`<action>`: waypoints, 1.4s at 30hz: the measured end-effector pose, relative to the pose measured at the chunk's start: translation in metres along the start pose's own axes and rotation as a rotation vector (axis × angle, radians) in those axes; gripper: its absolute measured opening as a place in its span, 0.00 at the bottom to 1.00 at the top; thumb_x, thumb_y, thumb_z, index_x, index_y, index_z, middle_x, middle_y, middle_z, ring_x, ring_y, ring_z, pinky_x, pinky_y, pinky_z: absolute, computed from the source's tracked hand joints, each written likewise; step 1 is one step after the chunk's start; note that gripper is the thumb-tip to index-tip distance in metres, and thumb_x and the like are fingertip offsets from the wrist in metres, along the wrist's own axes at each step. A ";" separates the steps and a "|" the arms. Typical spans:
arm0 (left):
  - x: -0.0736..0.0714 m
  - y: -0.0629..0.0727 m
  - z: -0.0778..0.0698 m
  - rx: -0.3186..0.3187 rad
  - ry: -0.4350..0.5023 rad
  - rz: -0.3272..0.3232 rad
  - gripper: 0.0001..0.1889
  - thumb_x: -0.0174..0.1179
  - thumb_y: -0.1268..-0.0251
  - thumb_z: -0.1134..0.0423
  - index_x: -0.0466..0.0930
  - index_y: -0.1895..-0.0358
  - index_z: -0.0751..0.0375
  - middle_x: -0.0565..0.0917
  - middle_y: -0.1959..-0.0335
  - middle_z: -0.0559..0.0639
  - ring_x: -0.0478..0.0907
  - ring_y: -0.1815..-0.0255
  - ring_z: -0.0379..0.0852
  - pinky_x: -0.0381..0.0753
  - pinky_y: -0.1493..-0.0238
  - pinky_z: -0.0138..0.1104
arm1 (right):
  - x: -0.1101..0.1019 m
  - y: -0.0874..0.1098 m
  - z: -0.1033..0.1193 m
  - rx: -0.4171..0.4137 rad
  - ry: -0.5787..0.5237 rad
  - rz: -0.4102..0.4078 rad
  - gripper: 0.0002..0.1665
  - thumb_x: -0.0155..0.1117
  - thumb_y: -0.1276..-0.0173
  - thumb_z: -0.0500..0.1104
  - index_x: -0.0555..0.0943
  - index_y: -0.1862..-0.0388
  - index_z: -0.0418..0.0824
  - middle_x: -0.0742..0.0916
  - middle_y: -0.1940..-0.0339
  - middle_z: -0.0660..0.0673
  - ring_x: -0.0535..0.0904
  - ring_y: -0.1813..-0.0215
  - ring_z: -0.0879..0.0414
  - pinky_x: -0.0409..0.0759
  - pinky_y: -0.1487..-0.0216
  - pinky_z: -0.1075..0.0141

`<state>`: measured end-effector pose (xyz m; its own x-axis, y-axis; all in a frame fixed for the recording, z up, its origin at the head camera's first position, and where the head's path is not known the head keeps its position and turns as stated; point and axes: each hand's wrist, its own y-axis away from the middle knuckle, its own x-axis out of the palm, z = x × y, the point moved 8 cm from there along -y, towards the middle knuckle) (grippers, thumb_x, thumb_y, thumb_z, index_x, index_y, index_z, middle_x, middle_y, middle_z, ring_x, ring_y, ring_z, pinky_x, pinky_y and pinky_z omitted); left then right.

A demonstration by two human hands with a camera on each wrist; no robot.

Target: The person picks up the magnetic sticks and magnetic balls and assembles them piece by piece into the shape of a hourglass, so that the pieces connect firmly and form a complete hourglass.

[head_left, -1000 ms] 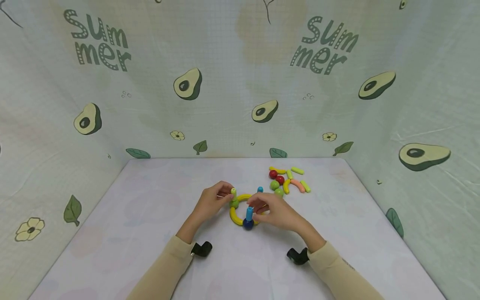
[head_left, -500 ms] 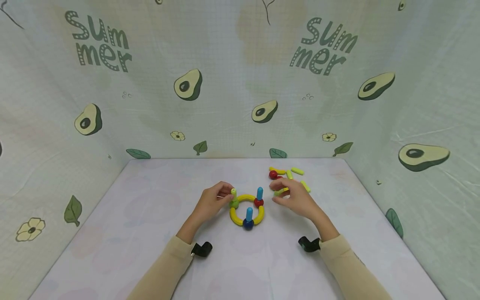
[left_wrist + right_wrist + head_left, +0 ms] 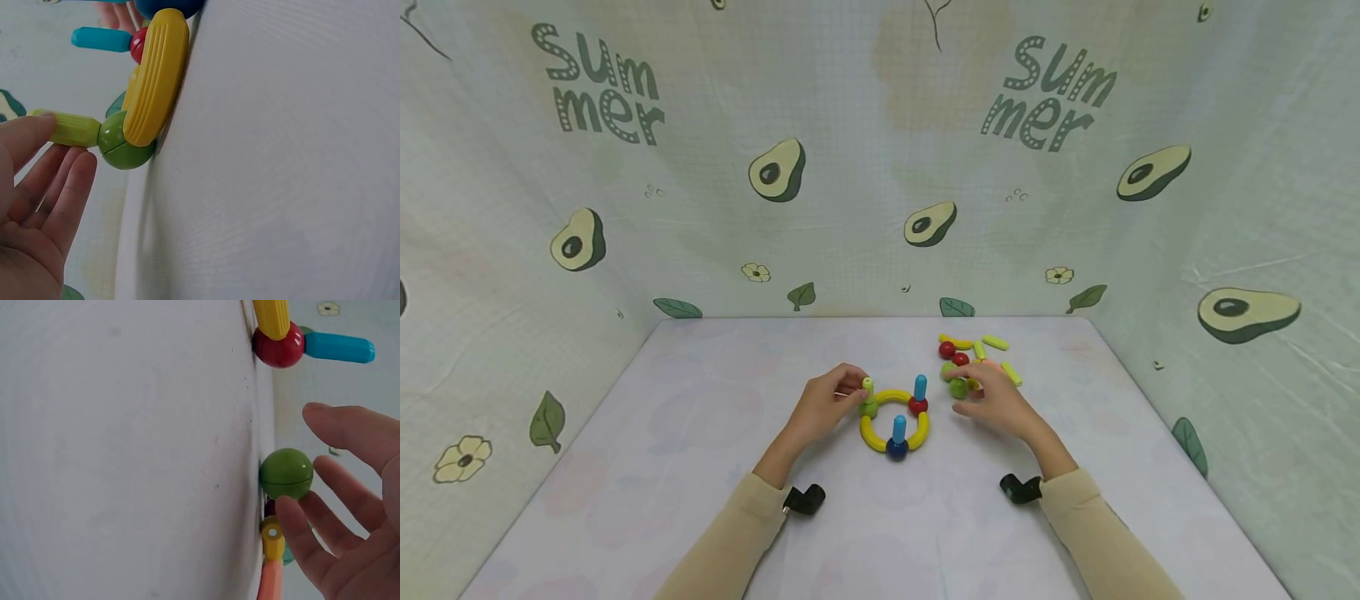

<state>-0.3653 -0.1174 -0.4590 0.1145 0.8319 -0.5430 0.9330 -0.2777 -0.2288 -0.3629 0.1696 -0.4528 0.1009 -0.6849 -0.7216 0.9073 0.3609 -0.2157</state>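
A ring of curved yellow pieces joined by balls lies mid-table in the head view. Its red ball and dark blue ball each carry an upright blue rod. At the ring's left, my left hand pinches the top of a light green rod standing in a green ball. My right hand is spread, thumb and fingers apart, around a loose green ball on the table. Whether its fingertips touch that ball I cannot tell.
Beyond my right hand lie loose red balls, another green ball, light green rods, curved yellow pieces and a salmon curved piece. A printed cloth wall rises behind the table.
My right hand has left the ring, moved right and back to the loose pieces, and then lowered slightly by the green ball. My left hand has kept its pinch on the light green rod.
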 end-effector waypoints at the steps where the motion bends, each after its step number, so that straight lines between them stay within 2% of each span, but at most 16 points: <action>1: 0.000 0.000 0.000 -0.001 0.001 0.000 0.12 0.70 0.26 0.59 0.83 0.45 0.49 0.89 0.53 0.43 0.86 0.51 0.40 0.87 0.45 0.37 | 0.000 0.000 0.000 -0.002 0.006 0.007 0.30 0.79 0.35 0.35 0.83 0.34 0.40 0.86 0.38 0.42 0.78 0.41 0.44 0.86 0.41 0.47; 8: 0.001 -0.001 0.001 0.000 0.000 0.004 0.11 0.70 0.26 0.59 0.83 0.45 0.48 0.89 0.53 0.43 0.86 0.51 0.40 0.87 0.45 0.38 | 0.001 0.001 -0.003 0.003 0.028 0.046 0.31 0.80 0.35 0.36 0.83 0.33 0.42 0.86 0.39 0.44 0.78 0.42 0.45 0.85 0.45 0.55; 13: 0.001 -0.001 0.000 0.006 -0.003 0.000 0.11 0.70 0.26 0.59 0.83 0.45 0.48 0.89 0.53 0.43 0.86 0.52 0.40 0.87 0.45 0.38 | 0.001 0.001 -0.005 0.021 0.027 0.065 0.26 0.79 0.35 0.35 0.85 0.38 0.42 0.87 0.44 0.45 0.79 0.46 0.48 0.85 0.49 0.63; 21: 0.001 -0.002 0.003 0.009 -0.006 0.003 0.11 0.70 0.26 0.59 0.83 0.45 0.48 0.88 0.54 0.42 0.85 0.52 0.39 0.87 0.45 0.37 | 0.003 0.002 -0.008 0.028 0.026 0.106 0.22 0.77 0.34 0.31 0.87 0.42 0.40 0.86 0.47 0.45 0.82 0.47 0.50 0.88 0.44 0.53; 26: 0.001 -0.002 0.003 0.007 -0.007 0.002 0.11 0.70 0.26 0.59 0.83 0.45 0.48 0.88 0.54 0.42 0.85 0.52 0.39 0.87 0.45 0.37 | 0.002 0.003 -0.011 0.057 0.026 0.119 0.20 0.77 0.33 0.33 0.87 0.43 0.41 0.86 0.50 0.47 0.83 0.50 0.51 0.88 0.44 0.54; 32: 0.001 -0.001 0.001 0.002 -0.019 0.002 0.12 0.70 0.26 0.59 0.83 0.45 0.48 0.88 0.53 0.42 0.85 0.51 0.40 0.87 0.45 0.38 | -0.001 0.001 -0.002 0.044 0.039 0.072 0.19 0.77 0.32 0.35 0.87 0.42 0.40 0.87 0.48 0.46 0.85 0.49 0.50 0.87 0.43 0.54; 38: 0.000 0.000 0.000 -0.008 -0.020 -0.002 0.12 0.70 0.26 0.59 0.84 0.45 0.48 0.89 0.53 0.42 0.85 0.51 0.40 0.87 0.45 0.39 | -0.011 -0.007 0.026 -0.018 -0.020 -0.038 0.21 0.77 0.31 0.37 0.86 0.40 0.41 0.89 0.45 0.45 0.88 0.49 0.48 0.88 0.43 0.52; 42: -0.001 0.000 0.000 -0.006 -0.011 -0.008 0.12 0.70 0.27 0.59 0.84 0.45 0.48 0.88 0.53 0.42 0.85 0.51 0.41 0.87 0.45 0.39 | -0.015 -0.014 0.043 -0.031 -0.066 -0.080 0.22 0.76 0.30 0.38 0.85 0.38 0.42 0.90 0.44 0.46 0.88 0.49 0.51 0.88 0.44 0.57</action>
<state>-0.3654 -0.1179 -0.4580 0.1031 0.8287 -0.5501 0.9360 -0.2680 -0.2283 -0.3592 0.1479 -0.4108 0.0558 -0.7521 -0.6567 0.9007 0.3218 -0.2920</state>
